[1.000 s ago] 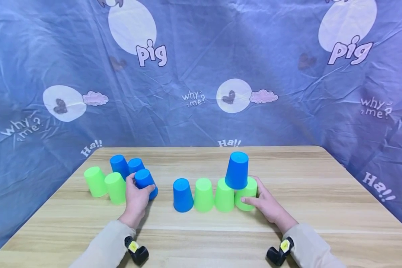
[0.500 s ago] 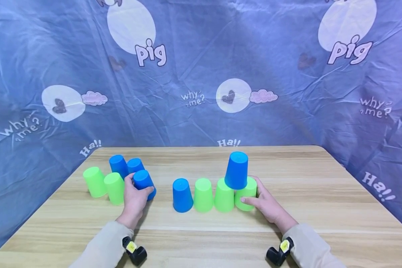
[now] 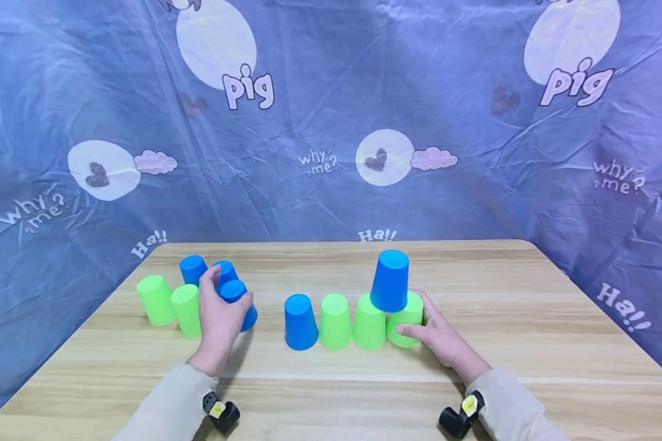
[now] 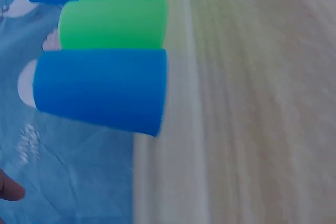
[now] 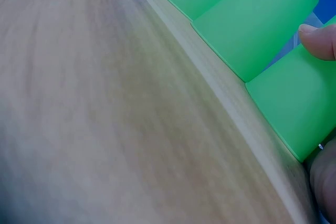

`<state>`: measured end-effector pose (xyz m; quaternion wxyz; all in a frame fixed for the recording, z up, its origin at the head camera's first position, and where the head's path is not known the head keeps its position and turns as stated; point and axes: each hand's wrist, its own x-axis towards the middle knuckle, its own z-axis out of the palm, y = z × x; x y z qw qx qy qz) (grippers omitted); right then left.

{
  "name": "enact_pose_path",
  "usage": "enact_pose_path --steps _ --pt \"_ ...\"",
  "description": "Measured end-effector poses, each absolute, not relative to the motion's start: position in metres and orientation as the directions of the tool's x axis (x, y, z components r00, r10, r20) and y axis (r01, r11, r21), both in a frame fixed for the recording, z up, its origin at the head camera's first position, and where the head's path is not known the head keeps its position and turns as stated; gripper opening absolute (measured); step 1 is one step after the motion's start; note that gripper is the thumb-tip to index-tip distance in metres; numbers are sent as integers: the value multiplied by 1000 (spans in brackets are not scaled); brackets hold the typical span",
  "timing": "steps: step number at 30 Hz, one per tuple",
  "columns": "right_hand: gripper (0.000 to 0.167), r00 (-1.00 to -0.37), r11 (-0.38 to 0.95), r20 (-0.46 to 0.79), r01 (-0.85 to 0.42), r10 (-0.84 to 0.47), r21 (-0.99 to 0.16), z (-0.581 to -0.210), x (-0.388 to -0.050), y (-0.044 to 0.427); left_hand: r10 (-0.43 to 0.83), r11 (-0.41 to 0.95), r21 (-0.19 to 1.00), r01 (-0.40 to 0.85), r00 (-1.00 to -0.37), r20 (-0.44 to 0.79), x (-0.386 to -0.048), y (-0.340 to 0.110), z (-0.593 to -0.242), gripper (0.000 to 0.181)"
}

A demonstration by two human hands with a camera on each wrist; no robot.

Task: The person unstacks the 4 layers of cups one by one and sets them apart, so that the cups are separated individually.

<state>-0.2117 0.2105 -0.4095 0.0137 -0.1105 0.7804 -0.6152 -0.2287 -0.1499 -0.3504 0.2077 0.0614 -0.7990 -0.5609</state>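
My left hand is raised in front of an upside-down blue cup, thumb and fingers spread apart with nothing between them. It partly hides this cup, and just one fingertip appears in the left wrist view. My right hand grips the rightmost green cup, thumb on its front and fingers around the far side. That cup ends a row with a middle green cup, another green cup and a blue cup. One more blue cup sits upside down across the two rightmost green cups.
Beyond my left hand are two blue cups, one at the back left and one partly covered by my fingers. Two green cups stand left of the hand, an outer one and an inner one. A patterned blue cloth hangs behind the wooden table.
My left hand has let go of the front blue cup and risen slightly, its fingers spreading upward. That cup had shifted slightly left. The right hand and the row stay as they were.
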Motion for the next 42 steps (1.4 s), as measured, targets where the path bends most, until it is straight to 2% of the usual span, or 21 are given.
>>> enact_pose_path --steps 6,10,17,25,32,42 --pt "70 -975 227 115 -158 -190 -961 -410 -211 210 -263 387 863 324 -858 440 -214 -128 -337 64" --pt "70 -973 232 118 -163 -197 -959 -410 -211 210 -199 367 846 387 -856 477 -208 -113 -332 62" --pt "70 -972 229 118 -165 -205 -959 -409 -210 210 -119 254 841 477 -848 517 -197 -88 -325 60" --pt "69 -970 203 129 -171 -207 -964 -409 -210 212 -22 147 887 438 -895 446 -194 -59 -319 65" --pt "69 -969 206 131 -174 -207 -963 -409 -210 212 109 86 925 370 -926 361 -199 -34 -319 81" --pt "67 -964 199 142 -188 -224 -962 -410 -212 211 237 29 961 274 -936 259 -207 3 -317 87"
